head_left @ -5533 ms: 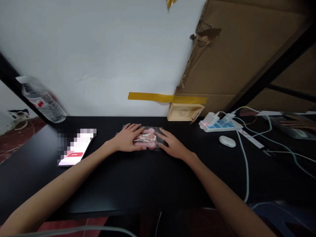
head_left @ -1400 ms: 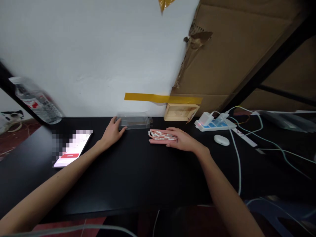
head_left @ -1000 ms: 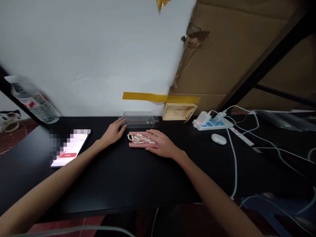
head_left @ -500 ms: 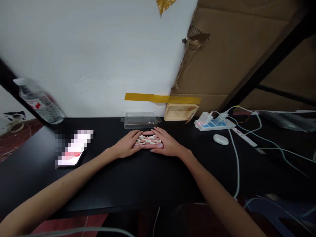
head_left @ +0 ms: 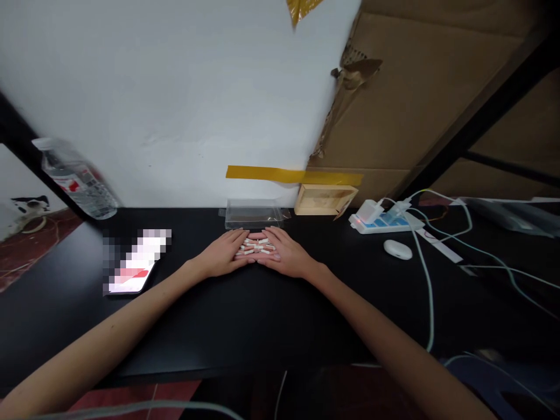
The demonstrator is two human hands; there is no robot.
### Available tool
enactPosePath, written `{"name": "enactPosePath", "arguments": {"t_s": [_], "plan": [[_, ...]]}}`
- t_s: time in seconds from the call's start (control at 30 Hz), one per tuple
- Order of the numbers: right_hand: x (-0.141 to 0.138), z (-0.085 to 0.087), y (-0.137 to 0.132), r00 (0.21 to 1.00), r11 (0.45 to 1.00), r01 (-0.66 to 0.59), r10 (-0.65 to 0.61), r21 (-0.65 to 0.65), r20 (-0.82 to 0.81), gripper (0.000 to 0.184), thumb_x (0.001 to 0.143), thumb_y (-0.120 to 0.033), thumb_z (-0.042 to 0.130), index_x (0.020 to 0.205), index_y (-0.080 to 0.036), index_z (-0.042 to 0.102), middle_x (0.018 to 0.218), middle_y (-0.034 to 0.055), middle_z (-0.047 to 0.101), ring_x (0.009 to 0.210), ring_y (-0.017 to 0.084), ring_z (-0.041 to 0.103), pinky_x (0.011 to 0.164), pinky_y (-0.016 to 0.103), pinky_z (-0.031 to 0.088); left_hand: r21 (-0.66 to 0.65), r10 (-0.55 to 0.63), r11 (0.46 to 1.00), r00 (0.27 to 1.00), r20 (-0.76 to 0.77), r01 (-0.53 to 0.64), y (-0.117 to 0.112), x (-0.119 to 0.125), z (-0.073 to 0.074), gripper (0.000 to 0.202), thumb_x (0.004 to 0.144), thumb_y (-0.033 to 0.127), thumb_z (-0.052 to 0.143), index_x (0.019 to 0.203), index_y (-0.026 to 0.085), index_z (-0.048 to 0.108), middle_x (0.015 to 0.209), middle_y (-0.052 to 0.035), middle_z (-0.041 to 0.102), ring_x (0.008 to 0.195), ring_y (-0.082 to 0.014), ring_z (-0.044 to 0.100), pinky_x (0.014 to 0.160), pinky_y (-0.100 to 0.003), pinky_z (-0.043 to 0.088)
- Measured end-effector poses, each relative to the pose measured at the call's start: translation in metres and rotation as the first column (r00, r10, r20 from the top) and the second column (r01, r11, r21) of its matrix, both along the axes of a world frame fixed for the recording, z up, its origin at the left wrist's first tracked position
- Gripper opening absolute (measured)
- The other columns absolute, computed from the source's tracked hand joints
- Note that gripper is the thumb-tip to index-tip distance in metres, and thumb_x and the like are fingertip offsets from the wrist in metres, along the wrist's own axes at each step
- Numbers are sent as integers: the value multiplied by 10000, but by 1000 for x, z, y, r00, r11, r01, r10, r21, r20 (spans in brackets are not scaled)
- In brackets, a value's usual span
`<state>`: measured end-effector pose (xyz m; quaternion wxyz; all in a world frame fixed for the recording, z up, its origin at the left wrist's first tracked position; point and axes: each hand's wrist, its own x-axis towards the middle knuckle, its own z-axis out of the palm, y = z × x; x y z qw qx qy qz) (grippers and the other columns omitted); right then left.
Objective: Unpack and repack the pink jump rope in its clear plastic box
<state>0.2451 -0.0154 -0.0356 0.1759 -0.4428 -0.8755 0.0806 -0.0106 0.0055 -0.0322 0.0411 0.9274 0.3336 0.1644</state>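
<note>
Apparently already unpacked, a pink-and-white bundle [head_left: 258, 247] lies at the frame's centre.
The left hand [head_left: 221, 252] and right hand [head_left: 289, 254] curl over its opposite ends on the black table [head_left: 219, 332]; a clear plastic box [head_left: 254, 219] sits just above in the frame, apart from the bundle. Letting go remains undone.

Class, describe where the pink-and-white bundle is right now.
In the head view, the pink-and-white bundle is just below centre, between the left hand and the right hand, which grip its ends, nearer than the clear plastic box.
</note>
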Motion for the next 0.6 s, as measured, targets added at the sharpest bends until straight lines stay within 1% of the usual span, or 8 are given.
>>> {"name": "enactPosePath", "arguments": {"t_s": [0.1,0.17,0.27,0.33,0.4,0.5,0.6], "plan": [[-4,-1,5,1000,1000,-4,4,-3,-8,828,908,-620,549,1541,-134,326,1567,208,391,1480,361,311,1194,572,300,8,-6,1000,1000,0,6,5,-5,0,727,973,583,446,1480,64,395,1476,-228,483,1372,-337,460,1143,-474,340],[-4,-1,5,1000,1000,-16,16,6,-15,847,909,-641,534,1550,-134,311,1585,209,367,1499,357,275,1202,577,279,25,-19,1000,1000,-6,19,6,-5,1,709,966,559,458,1472,64,408,1474,-223,488,1366,-337,468,1143,-478,342],[1,1,0,999,999,-45,45,6,16,892,909,-656,527,1549,-76,307,1607,235,312,1519,352,219,1220,555,248,53,-39,998,999,-20,40,4,-3,1,695,938,516,487,1454,53,433,1462,-225,503,1349,-345,487,1133,-496,356],[5,3,-4,998,998,-61,61,-2,32,918,908,-669,520,1559,-65,288,1620,234,274,1523,351,200,1226,551,234,69,-43,997,999,-27,45,2,0,0,701,920,504,501,1447,45,442,1455,-229,511,1353,-345,486,1133,-500,360],[8,5,-6,997,997,-75,75,-13,33,937,907,-683,510,1584,-94,237,1636,209,240,1526,347,184,1226,559,231,90,-36,995,998,-46,40,-1,3,-2,724,907,513,508,1451,40,438,1470,-224,499,1392,-341,445,1153,-491,337],[11,7,-8,995,995,-93,94,-25,41,957,909,-680,511,1606,-124,163,1650,179,204,1530,338,162,1225,556,241,118,-14,993,995,-95,25,-5,6,-3,763,908,533,499,1471,27,413,1516,-218,448,1459,-331,347,1188,-469,282],[11,7,-8,993,995,-102,103,-12,58,972,902,-670,536,1610,-128,148,1651,173,206,1530,337,155,1226,548,250,136,12,991,992,-125,6,-9,9,-1,766,920,539,485,1482,25,400,1532,-219,425,1475,-329,314,1198,-468,255]]}}
